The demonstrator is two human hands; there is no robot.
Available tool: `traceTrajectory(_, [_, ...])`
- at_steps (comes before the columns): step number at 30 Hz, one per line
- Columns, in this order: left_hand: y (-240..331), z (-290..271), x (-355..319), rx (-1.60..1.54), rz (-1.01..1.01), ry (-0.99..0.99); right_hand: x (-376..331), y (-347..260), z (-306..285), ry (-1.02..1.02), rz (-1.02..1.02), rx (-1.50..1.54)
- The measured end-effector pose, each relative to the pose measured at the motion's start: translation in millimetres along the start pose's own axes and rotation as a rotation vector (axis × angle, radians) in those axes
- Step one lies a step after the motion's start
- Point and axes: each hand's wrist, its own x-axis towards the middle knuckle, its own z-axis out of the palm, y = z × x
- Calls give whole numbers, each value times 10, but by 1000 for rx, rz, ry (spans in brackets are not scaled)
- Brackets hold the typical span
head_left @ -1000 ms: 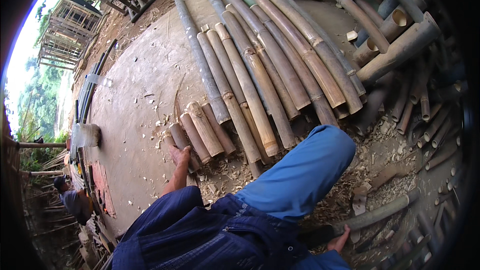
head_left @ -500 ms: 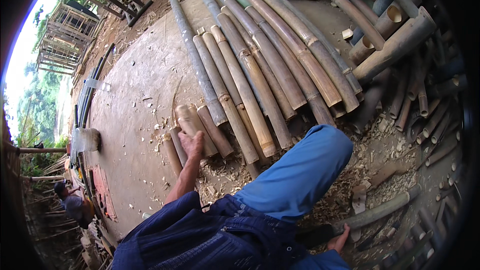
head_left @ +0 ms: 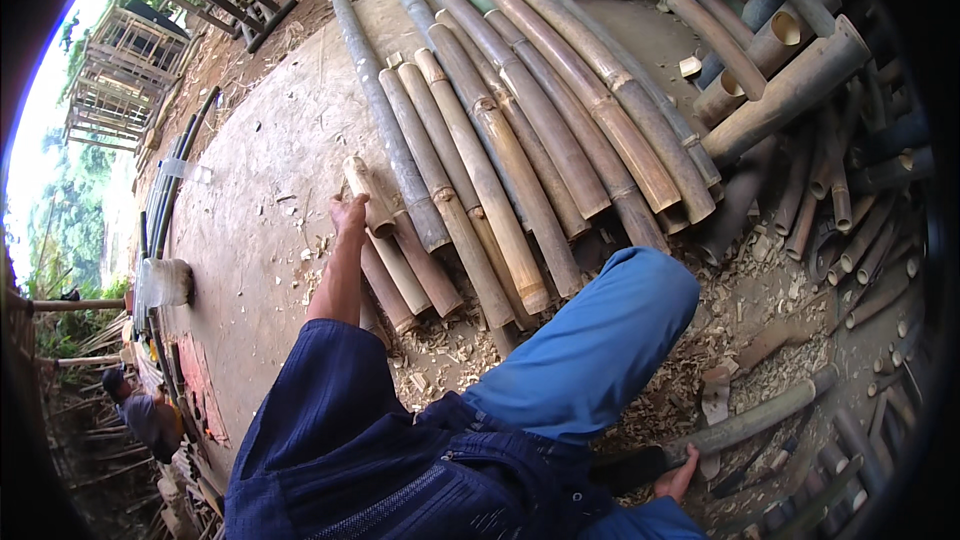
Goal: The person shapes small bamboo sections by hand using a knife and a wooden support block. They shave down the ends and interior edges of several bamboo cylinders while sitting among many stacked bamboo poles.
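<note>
In my left hand [head_left: 350, 212] is a short, pale bamboo piece [head_left: 362, 180]. My fingers are closed at its side, partly hidden by the hand, and it is held above several short bamboo lengths [head_left: 425, 265] lying close together. To the right of these, long bamboo poles [head_left: 520, 140] lie side by side and point away from me. At the lower right, my right hand [head_left: 676, 480] is closed against a greenish-grey bamboo pole [head_left: 765, 412], its thumb over the top. Part of that grip is hidden below the pole.
Pale wood chips [head_left: 760, 290] cover the ground around my bent knee [head_left: 630, 310]. Stacked bamboo [head_left: 790, 90] fills the right side. A translucent bucket [head_left: 165, 282] stands at the left, near dark thin poles [head_left: 165, 190]. Another person [head_left: 145, 415] is at the far left.
My left hand has moved up and left with the short bamboo piece, uncovering more of the lengths beneath. My right hand stays at the pole.
</note>
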Motion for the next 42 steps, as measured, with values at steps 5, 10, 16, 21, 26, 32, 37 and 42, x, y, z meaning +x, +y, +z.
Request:
traceTrajectory(5, [-150,247,-447,90,-105,-106,-68,-143,-194,43,-32,-10])
traceTrajectory(10, [-661,-225,-1087,346,-90,-200,162,26,-262,54,-53,12])
traceTrajectory(16, [-325,30,-1895,856,111,-184,63,-43,-279,20,-67,23])
traceTrajectory(21, [-389,22,-1650,892,86,-197,15,-39,-129,137,-74,-22])
traceTrajectory(26, [-502,59,-1580,718,67,-128,-65,-85,-53,80,-68,27])
traceTrajectory(32, [-214,306,-1171,385,231,102,-170,-131,-80,81,-78,94])
traceTrajectory(37, [207,636,-824,475,195,-33,-129,-93,-113,98,-65,43])
traceTrajectory(42, [97,712,-635,425,96,-140,-82,-46,-154,39,-84,109])
